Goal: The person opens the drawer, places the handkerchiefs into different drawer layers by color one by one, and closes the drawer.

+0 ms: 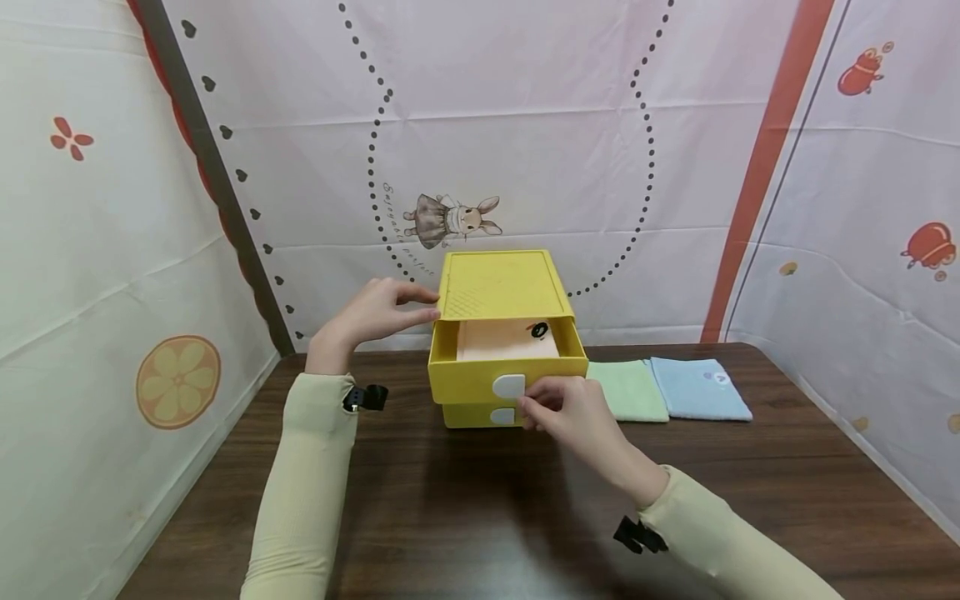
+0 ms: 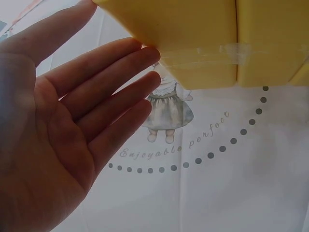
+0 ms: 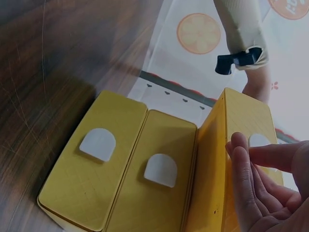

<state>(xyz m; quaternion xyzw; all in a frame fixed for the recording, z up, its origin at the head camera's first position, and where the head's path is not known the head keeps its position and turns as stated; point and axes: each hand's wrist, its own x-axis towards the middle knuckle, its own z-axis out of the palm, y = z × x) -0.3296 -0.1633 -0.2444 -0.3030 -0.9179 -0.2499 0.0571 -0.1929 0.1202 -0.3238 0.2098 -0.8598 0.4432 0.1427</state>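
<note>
A yellow drawer box (image 1: 498,283) stands on the table, its top drawer (image 1: 465,383) pulled out toward me. Inside lies a folded peach cloth (image 1: 495,340) with a dark round print. My right hand (image 1: 573,408) pinches the white handle (image 3: 258,140) on that drawer's front; the thumb covers part of it. In the right wrist view, two lower drawers (image 3: 126,118) are closed, each with a white handle. My left hand (image 1: 375,312) has its fingers nearly straight, the fingertips (image 2: 150,54) right at the box's upper left edge.
To the right of the box lie a folded green cloth (image 1: 630,396) and a folded blue cloth (image 1: 697,390), side by side. Printed curtains (image 1: 525,167) hang behind and at both sides of the dark wooden table (image 1: 480,517).
</note>
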